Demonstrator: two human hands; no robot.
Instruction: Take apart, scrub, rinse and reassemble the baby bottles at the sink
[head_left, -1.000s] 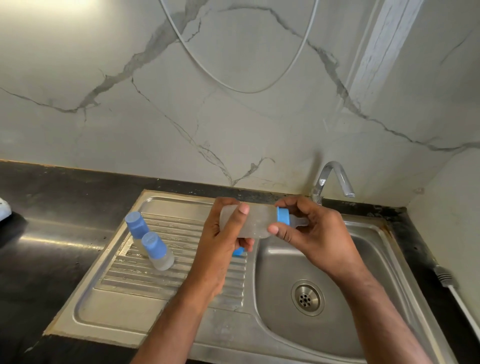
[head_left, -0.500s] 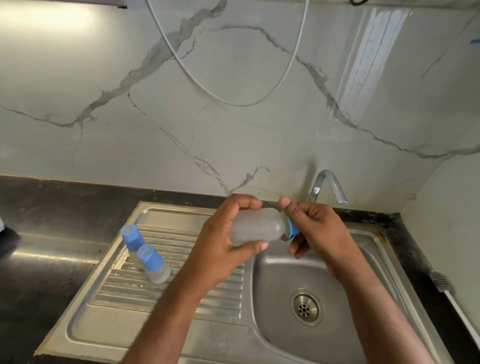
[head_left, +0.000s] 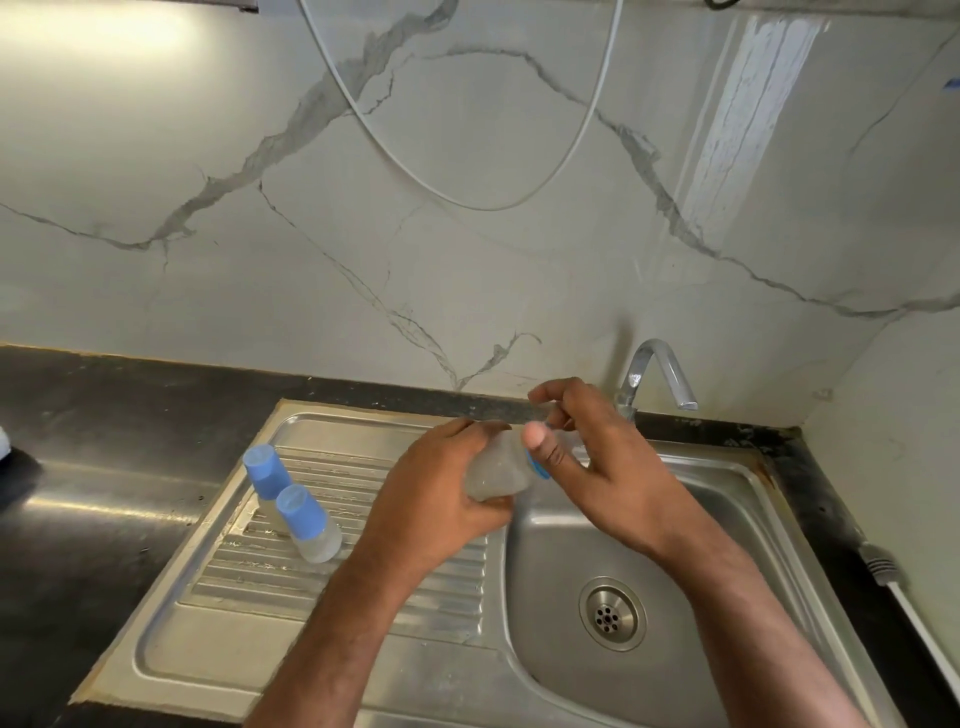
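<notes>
While gripped: bottle (head_left: 496, 470) in both hands (fingers curled round).

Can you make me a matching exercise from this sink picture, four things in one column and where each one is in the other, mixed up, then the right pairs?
Things
1. bottle
2. two capped bottles
3. tap
4. drain

Places
A. in the bottom of the sink bowl
B. standing on the ribbed draining board
C. held between the left hand and the right hand
D. at the back rim of the sink, by the wall

Pairs: 1-C, 2-B, 3-D, 4-A
</notes>
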